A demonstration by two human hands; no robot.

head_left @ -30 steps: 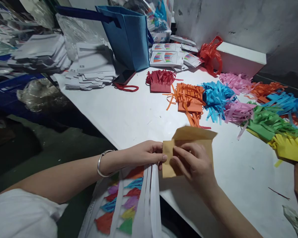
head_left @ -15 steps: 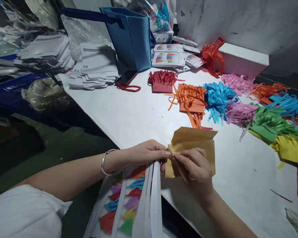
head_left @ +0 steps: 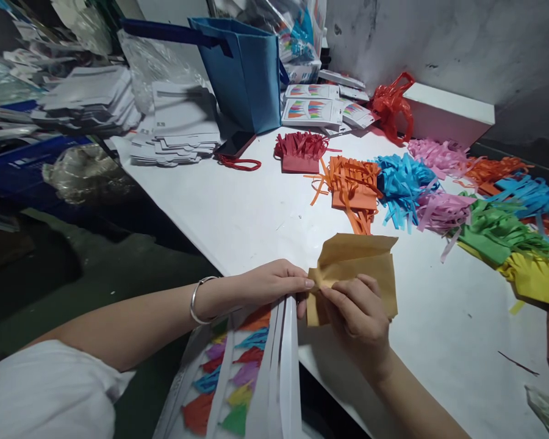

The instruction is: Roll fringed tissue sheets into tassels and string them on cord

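Note:
A piece of tan paper (head_left: 370, 262), creased and folded, is held above the near edge of the white table. My left hand (head_left: 277, 281) pinches its left edge between thumb and fingers. Close beside that grip, my right hand (head_left: 359, 308) pinches the same paper, its thumb and index finger almost meeting my left thumb. Creases gather in the paper at this spot. Directly under my left hand stand several upright white card packages (head_left: 256, 378) printed with coloured tassels. What lies beneath my right palm is hidden.
Fringed paper bundles lie across the table: red (head_left: 302, 161), orange (head_left: 354, 198), blue (head_left: 405, 177), pink, green and yellow (head_left: 537, 277). Behind them are a blue felt bag (head_left: 242, 73), a phone (head_left: 234, 144), stacked white cards (head_left: 183, 116), a red plastic bag (head_left: 391, 110) and a white box (head_left: 448, 113).
Both hands keep their pinch on the tan paper, which has shifted and tilted very slightly. The whole view has moved a little.

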